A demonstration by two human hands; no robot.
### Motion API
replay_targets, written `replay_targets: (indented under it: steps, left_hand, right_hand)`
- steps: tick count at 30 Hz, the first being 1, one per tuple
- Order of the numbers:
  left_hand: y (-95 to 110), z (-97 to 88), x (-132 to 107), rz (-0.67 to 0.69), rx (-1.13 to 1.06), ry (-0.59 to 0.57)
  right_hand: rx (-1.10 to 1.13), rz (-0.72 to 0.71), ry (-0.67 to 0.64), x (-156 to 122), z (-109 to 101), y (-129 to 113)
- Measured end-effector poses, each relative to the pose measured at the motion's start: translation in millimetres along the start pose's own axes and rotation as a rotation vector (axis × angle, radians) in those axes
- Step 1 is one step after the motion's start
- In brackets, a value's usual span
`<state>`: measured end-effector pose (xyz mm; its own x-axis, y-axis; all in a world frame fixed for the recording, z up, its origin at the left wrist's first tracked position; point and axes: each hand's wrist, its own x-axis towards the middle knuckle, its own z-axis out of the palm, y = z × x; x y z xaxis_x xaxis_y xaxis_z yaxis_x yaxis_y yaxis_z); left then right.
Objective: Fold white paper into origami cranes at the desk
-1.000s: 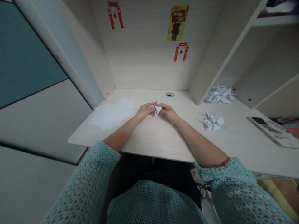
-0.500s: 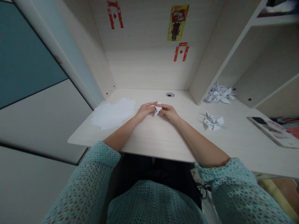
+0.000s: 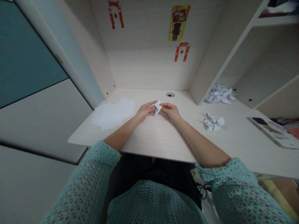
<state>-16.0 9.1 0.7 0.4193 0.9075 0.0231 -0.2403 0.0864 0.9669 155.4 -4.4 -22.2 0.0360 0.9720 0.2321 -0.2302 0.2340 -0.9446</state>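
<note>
A small folded white paper piece (image 3: 158, 107) is pinched between my two hands just above the pale wooden desk (image 3: 163, 140). My left hand (image 3: 146, 109) grips its left side with fingers closed. On the paper's right side my right hand (image 3: 171, 110) pinches it with thumb and fingertips. A loose stack of flat white paper sheets (image 3: 112, 113) lies on the desk to the left of my left hand.
A folded white paper figure (image 3: 213, 121) lies on the desk to the right. Several more are heaped in the shelf niche (image 3: 219, 94). A book with a dark phone on it (image 3: 273, 130) sits far right. A cable hole (image 3: 170, 94) is behind my hands.
The folded paper has turned and risen slightly between my fingers. My hands have stayed in the same spot.
</note>
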Motion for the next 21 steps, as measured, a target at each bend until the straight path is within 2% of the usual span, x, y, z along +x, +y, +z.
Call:
replay_targets:
  steps: [10,16,21]
  left_hand:
    - [-5.0,-4.6,3.5,0.017,-0.003,-0.011]
    - [-0.6,-1.3,1.5,0.022,0.054,0.003]
    - [4.5,2.3,-1.7,0.034,0.042,-0.023]
  right_hand:
    - [-0.018,0.040,0.011,0.2,-3.1,0.6]
    - [-0.041,0.026,0.004,2.3,-5.9,3.3]
    - [-0.078,-0.054,-0.086,2.9,-3.9,1.5]
